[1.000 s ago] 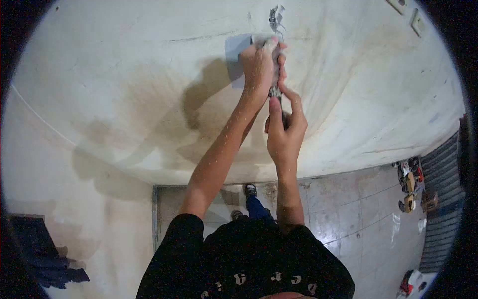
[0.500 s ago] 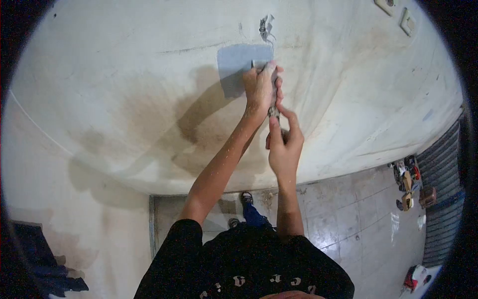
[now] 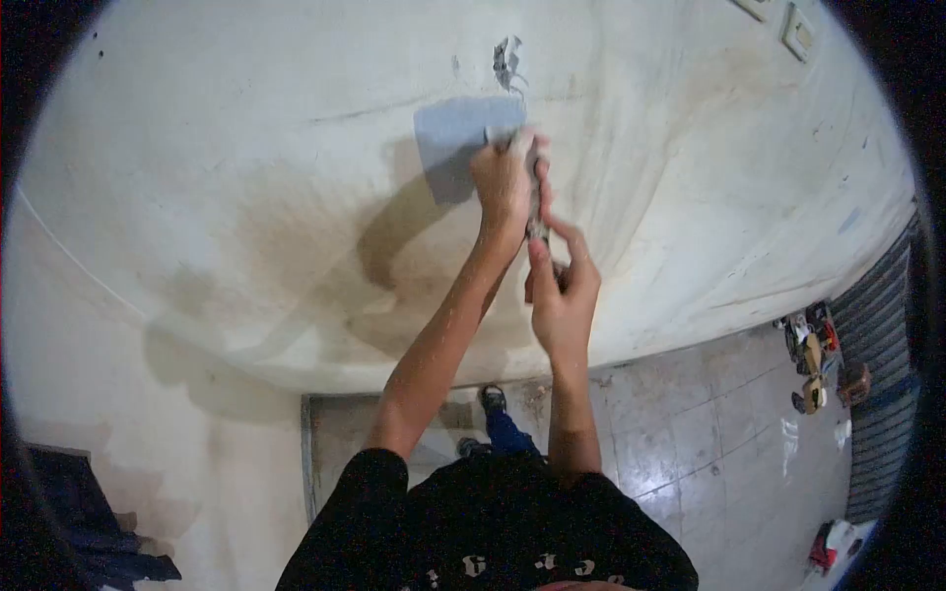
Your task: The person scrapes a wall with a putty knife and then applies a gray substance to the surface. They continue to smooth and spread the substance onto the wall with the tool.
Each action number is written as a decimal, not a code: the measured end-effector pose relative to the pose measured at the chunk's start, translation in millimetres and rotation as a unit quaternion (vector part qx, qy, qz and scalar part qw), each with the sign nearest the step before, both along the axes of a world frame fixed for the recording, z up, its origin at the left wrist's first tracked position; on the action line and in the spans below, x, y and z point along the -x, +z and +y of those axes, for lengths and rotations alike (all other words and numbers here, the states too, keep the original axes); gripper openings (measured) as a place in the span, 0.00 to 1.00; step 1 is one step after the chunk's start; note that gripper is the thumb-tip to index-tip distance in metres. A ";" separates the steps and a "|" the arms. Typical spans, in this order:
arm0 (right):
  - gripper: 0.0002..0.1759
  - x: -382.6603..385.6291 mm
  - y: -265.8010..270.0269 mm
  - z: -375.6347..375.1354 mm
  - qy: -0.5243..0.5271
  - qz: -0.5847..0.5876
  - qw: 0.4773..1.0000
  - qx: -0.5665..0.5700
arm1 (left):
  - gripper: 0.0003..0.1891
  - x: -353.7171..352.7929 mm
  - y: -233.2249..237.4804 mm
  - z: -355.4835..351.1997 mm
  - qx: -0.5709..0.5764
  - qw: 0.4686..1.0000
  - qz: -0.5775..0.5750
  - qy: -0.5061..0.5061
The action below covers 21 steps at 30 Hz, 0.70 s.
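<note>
Two hands [image 3: 504, 187] [image 3: 568, 300], gripped grey tool [image 3: 535, 197], slim, mottled, partly hidden

Two hands [image 3: 504, 192] [image 3: 566, 313] — one tool [image 3: 536, 229]

Your hand tool [image 3: 536, 229]: slim, greyish, blurred, mostly covered by your left hand [image 3: 504, 185] above and your right hand [image 3: 565, 295] below | pose: lengthwise up the wall [image 3: 650, 167], contact unclear | patch [image 3: 441, 133]: blue-grey, roughly square, partly shadowed, its right side behind your left hand
</note>
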State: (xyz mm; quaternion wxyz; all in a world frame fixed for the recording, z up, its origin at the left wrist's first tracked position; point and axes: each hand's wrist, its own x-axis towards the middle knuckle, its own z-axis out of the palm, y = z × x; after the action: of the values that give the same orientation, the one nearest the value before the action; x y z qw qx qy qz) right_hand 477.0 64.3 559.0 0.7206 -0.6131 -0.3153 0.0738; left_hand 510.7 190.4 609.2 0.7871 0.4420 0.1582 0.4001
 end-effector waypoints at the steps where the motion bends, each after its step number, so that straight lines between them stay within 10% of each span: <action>1: 0.17 1.1 -4.2 1.3 -0.008 -0.003 1.000 0.006 | 0.13 -0.7 -3.4 1.8 -0.003 1.000 -0.006 -0.012; 21: 0.17 0.1 -1.4 1.7 0.004 -0.047 0.999 0.009 | 0.13 5.3 -1.9 3.0 -0.024 1.000 -0.003 -0.011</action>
State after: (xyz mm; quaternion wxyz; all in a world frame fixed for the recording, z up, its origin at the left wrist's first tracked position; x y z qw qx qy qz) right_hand 476.8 66.0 557.6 0.6992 -0.6211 -0.3503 0.0510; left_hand 505.3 193.4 607.3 0.7812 0.4610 0.1415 0.3965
